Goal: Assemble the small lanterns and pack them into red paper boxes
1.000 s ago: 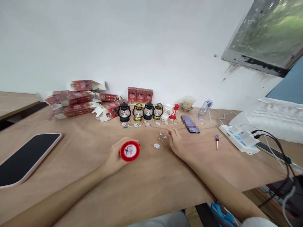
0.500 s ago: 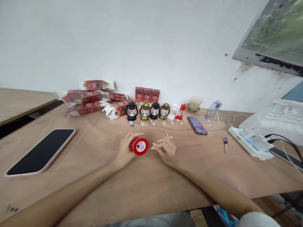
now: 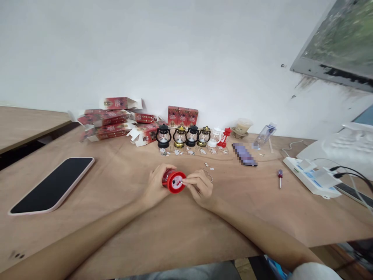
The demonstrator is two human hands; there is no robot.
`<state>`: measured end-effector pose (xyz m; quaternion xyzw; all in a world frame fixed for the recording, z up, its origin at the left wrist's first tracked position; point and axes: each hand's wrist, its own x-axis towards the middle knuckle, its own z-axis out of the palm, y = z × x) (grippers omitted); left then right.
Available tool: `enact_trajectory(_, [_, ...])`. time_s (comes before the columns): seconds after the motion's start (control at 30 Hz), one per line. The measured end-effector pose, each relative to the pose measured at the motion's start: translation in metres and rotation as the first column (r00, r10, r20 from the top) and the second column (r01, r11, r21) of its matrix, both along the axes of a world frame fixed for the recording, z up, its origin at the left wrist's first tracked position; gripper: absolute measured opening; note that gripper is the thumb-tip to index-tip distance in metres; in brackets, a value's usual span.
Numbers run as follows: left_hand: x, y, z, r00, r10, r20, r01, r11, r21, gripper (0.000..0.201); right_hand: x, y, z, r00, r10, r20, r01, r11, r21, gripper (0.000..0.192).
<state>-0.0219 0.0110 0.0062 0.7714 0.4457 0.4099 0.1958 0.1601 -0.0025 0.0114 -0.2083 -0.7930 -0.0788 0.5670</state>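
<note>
Left hand (image 3: 155,186) wraps my red lantern (image 3: 174,181), lying on its side just above the bench (image 3: 180,229), long axis toward me, round base facing my right hand (image 3: 200,187). Right hand touches that base, fingertips (image 3: 184,181) pinching something tiny, can't tell what. Lantern: glossy red plastic, cylindrical. Bent wire handle (image 3: 208,174) lies just right. Row of small lanterns (image 3: 186,137) farther back, screwdriver (image 3: 280,177) well right.
</note>
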Motion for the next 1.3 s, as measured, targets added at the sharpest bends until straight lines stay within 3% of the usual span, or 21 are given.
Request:
enact_trajectory(0.2, [-0.001,-0.002,0.001,0.994,-0.039,-0.1,0.046,0.996,0.071,0.031,0.001,0.001,-0.005,1.0,-0.012,0.018,0.011,0.999,0.03,0.009])
enact_trajectory(0.6, [0.001,-0.004,0.006,0.984,-0.042,-0.174,0.054,0.996,0.069,0.026,0.001,0.002,-0.008,0.998,0.056,0.002,-0.056,0.995,0.079,0.013])
enact_trajectory(1.3, [0.001,-0.004,0.007,0.963,-0.07,-0.258,0.086,0.995,0.05,0.027,0.002,0.0,-0.014,0.996,0.088,-0.017,-0.088,0.996,-0.003,0.025])
